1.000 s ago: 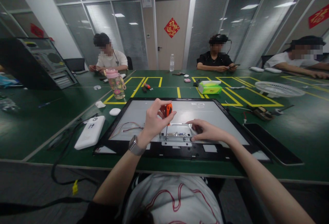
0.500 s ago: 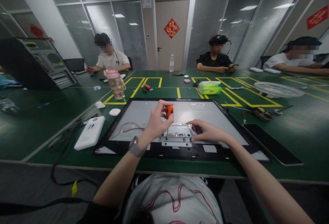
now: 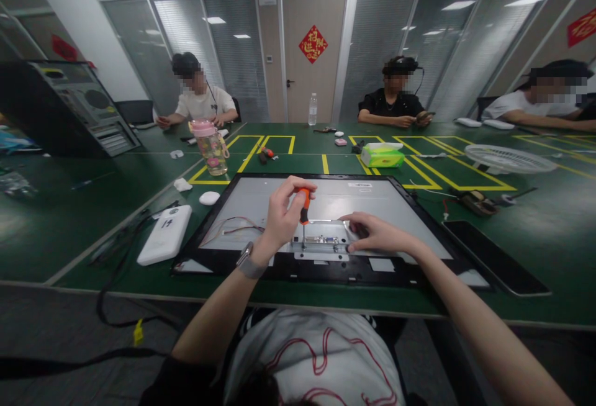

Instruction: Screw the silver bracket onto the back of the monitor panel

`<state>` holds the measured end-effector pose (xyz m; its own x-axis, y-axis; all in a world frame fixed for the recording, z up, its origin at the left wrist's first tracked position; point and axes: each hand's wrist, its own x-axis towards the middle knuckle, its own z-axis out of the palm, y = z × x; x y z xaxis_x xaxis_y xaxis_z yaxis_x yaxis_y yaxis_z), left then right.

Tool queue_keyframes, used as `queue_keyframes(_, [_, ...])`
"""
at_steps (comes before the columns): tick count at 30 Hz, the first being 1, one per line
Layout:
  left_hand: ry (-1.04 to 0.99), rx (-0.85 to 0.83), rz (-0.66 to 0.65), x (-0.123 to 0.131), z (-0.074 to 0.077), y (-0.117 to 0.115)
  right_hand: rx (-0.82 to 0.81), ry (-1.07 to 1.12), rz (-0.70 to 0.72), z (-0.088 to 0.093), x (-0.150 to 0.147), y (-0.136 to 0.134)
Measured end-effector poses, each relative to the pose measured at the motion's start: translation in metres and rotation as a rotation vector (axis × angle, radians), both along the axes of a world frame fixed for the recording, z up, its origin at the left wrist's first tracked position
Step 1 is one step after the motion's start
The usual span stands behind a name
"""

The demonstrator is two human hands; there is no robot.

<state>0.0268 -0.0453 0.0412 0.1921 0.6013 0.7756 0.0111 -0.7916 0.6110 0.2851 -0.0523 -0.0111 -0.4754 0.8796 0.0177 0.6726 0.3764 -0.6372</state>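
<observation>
Two bare hands work over a broad, flat rectangular display panel (image 3: pixel 391 203) with a smooth grey metallic back and a black frame, lying at the centre of the frame on a dark green surface (image 3: pixel 265 291) marked with yellow tape lines. At the panel's lower middle sits a shiny silver metal bracket (image 3: pixel 321 256) with small connectors along it, and thin coloured wires (image 3: pixel 239 220) curl over the grey sheet to its left. The left hand (image 3: pixel 287 208), a watch with a grey band (image 3: pixel 251 262) at its wrist, has its fingers closed around the rounded orange-and-black handle of a screwdriver (image 3: pixel 304 204); the slim shaft stands nearly upright, its tip at the left end of the bracket. The right hand (image 3: pixel 379 233) has thumb and index finger parted, their tips at the bracket's right side; how firmly they press cannot be told. A glossy white rounded-corner power bank (image 3: pixel 165 236) lies at the left of the frame, a flat black phone-like slab (image 3: pixel 496 257) at the right, and a clear bottle with a pink lid (image 3: pixel 210 151) stands at upper left.
</observation>
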Motion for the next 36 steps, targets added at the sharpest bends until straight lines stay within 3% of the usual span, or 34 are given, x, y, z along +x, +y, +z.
queue_keyframes(7, [-0.071,-0.028,0.024,0.0005,0.0009,0.0051,0.004,-0.004,0.003,0.0022,-0.0007,-0.0010])
queue_keyframes(12, [-0.153,-0.202,-0.128,-0.0026,0.0011,0.0073,-0.003,-0.004,0.002,0.0016,-0.0010,-0.0009])
queue_keyframes(19, [-0.041,-0.064,0.012,-0.0010,0.0038,0.0047,0.000,0.012,0.002,0.0008,-0.0007,-0.0001])
queue_keyframes(29, [-0.092,-0.254,-0.192,0.0014,0.0007,0.0041,-0.010,0.015,-0.007,-0.0011,-0.0005,0.0001])
queue_keyframes(36, [-0.066,-0.075,0.011,0.0024,0.0022,0.0055,-0.005,0.017,-0.006,-0.0001,-0.0007,-0.0001])
